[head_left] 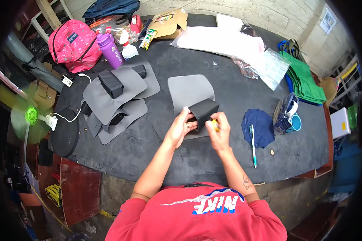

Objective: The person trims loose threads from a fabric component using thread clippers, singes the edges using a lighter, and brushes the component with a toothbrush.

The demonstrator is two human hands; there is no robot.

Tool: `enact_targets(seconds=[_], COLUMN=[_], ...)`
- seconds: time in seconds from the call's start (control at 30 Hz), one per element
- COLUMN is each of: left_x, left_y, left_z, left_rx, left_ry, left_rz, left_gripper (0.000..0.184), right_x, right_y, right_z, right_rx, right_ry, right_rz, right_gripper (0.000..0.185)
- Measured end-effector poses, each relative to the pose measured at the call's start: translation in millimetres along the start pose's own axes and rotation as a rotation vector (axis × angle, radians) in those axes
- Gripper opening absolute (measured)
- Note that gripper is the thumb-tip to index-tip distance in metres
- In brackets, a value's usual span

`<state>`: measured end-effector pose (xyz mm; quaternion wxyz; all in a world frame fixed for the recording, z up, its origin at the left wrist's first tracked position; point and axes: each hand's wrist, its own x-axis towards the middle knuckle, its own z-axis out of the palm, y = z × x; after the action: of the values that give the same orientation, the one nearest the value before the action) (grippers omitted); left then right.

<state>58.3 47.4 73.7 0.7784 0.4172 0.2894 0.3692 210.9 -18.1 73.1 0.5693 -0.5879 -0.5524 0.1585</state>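
Note:
A grey flat piece [191, 88] lies on the dark table in front of me, with a black box-shaped part [204, 110] on its lower half. My left hand [180, 128] is at the left side of the black part, its fingers closed around that edge and partly hidden by it. On the right side, my right hand [219, 130] is closed on a small yellow object [215, 125], close against the black part. Several similar grey pieces with black parts [114, 94] are piled to the left.
A toothbrush [253, 146] lies over dark blue cloth [258, 127], beside a clear bag [284, 114] and a blue cup [295, 122]. Farther back are a purple bottle [110, 51], a pink backpack [74, 46], white sheets [225, 40] and green cloth [303, 78]. A fan [31, 115] stands left.

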Motion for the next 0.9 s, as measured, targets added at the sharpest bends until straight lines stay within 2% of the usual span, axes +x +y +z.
enact_targets(seconds=[0.07, 0.13, 0.2, 0.33, 0.53, 0.87, 0.9], left_x=[1, -4, -7, -2, -2, -3, -4], left_y=[0, 3, 2, -12, -16, -26, -26], left_z=[4, 17, 28, 20, 19, 17, 21], left_rx=[-0.114, -0.115, -0.054, 0.004, 0.030, 0.163, 0.248], left_ry=[-0.013, -0.037, 0.092, 0.132, 0.152, 0.209, 0.239], left_rz=[-0.127, -0.127, -0.019, 0.088, 0.160, 0.159, 0.243], left_gripper=[0.056, 0.058, 0.055, 0.055, 0.053, 0.064, 0.065], right_x=[-3, -4, -4, 0, 3, 4, 4], right_y=[-3, 0, 0, -5, -6, -11, -12], right_z=[4, 8, 9, 12, 13, 11, 9], right_rx=[-0.088, -0.199, -0.237, -0.273, -0.284, -0.257, -0.245], right_ry=[-0.044, -0.045, -0.038, -0.026, -0.006, 0.035, 0.034], right_rz=[0.035, 0.045, 0.063, 0.132, 0.000, -0.011, -0.001], right_gripper=[0.028, 0.028, 0.029, 0.029, 0.026, 0.026, 0.027])
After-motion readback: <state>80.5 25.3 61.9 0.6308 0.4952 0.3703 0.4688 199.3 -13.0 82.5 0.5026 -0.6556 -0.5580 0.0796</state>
